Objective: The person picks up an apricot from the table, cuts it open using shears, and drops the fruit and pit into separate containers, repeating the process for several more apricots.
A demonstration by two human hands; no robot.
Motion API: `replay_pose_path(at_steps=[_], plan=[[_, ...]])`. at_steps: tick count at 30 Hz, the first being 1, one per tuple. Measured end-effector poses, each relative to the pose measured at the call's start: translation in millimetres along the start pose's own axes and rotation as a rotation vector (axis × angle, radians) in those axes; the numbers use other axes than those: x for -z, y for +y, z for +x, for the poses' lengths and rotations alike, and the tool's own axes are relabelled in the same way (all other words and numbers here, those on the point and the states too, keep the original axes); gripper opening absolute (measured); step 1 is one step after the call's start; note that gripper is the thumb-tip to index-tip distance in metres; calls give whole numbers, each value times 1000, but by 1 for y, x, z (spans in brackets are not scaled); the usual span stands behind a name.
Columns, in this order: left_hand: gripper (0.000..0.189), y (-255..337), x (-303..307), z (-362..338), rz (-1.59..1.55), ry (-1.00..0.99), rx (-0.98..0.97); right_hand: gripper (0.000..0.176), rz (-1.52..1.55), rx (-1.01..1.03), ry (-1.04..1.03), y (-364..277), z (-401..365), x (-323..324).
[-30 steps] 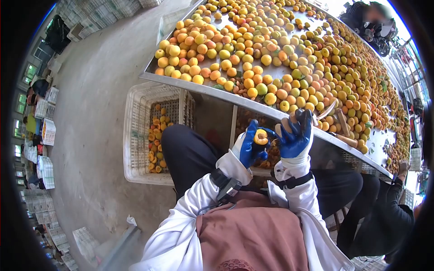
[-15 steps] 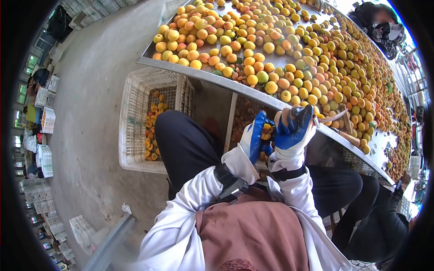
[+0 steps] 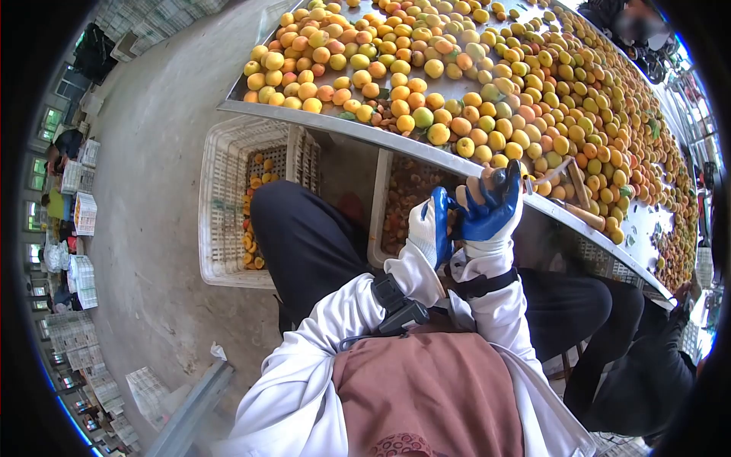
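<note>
My left hand point(image 3: 429, 227), in a white glove with blue coating, is curled close beside my right hand at the metal table's front edge. What it holds, if anything, is hidden. My right hand point(image 3: 489, 204), gloved alike with some fingertips bare, has bent fingers; I cannot make out what is in them. Just right of it, a tool with a wooden handle point(image 3: 585, 216) and a thin pale blade-like part lies at the table edge among apricots point(image 3: 496, 141). Below my hands stands a crate point(image 3: 378, 221) of brownish fruit pieces.
Many apricots cover the metal table point(image 3: 343, 126). A white plastic crate point(image 3: 217, 206) with orange fruit halves stands left of my knee. A person in dark clothes point(image 3: 632, 381) sits at the right; another person point(image 3: 636, 30) is across the table. Stacked crates point(image 3: 76, 335) line the far left.
The orange fruit that showed between my hands is out of sight. My right hand has shifted slightly left, and its fingers have turned upward. The view has moved slightly.
</note>
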State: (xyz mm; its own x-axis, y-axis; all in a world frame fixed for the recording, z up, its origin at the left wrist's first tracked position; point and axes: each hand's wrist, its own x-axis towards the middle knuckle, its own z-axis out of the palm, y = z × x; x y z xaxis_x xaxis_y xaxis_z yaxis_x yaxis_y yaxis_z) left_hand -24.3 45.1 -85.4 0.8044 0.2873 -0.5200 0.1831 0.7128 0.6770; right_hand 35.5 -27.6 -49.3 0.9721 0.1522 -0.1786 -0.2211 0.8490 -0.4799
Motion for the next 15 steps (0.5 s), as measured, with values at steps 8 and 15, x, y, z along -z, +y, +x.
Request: replay_pose_path(at_steps=[8, 15], plan=[[48, 4, -1, -3, 79, -71, 162, 36, 56, -138, -31, -14, -5, 23], [47, -12, -1, 5, 99, -169, 170, 32, -22, 185, -142, -7, -2, 28]])
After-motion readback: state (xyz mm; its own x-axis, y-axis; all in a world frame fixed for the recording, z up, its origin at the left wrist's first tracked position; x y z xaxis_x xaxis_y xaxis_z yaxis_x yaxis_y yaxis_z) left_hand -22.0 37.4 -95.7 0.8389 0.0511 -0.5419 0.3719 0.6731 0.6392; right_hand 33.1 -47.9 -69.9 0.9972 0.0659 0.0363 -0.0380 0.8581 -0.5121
